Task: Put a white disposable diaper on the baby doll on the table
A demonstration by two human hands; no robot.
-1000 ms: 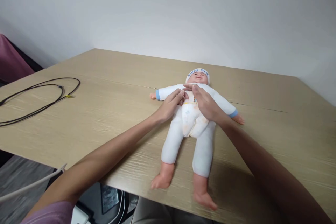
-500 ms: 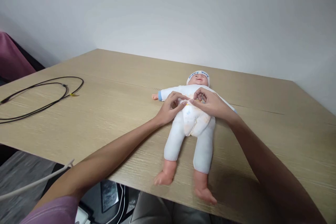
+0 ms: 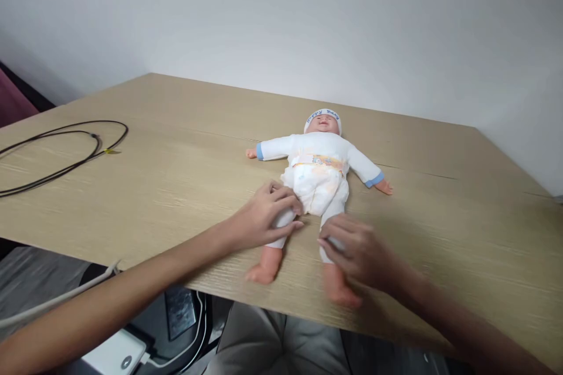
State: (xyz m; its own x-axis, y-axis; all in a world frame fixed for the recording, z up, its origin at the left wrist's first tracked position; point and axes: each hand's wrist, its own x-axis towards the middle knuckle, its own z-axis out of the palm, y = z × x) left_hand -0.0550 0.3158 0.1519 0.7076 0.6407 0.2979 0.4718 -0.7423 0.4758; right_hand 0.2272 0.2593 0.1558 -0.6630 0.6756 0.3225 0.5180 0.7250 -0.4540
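A baby doll [image 3: 325, 143] in a white suit with blue cuffs and a lettered white headband lies on its back, arms spread, feet toward me. Around its waist sits a white diaper [image 3: 314, 184] with an orange patterned front band. My left hand [image 3: 275, 214] is closed around the doll's leg on the left, fingers above and thumb below. The other leg is in the curled fingers of my right hand [image 3: 356, 246], which is somewhat blurred by motion.
The doll is on a wide wooden table [image 3: 197, 158] against a pale wall. Looped black cable [image 3: 83, 158] lies at its left. Below the front edge are a white device [image 3: 116, 351], a dark bag and a white cord [image 3: 61, 303].
Both hands have moved from the diaper's waistband down to the doll's legs, uncovering the band and the doll's right-side arm. The view has shifted slightly.
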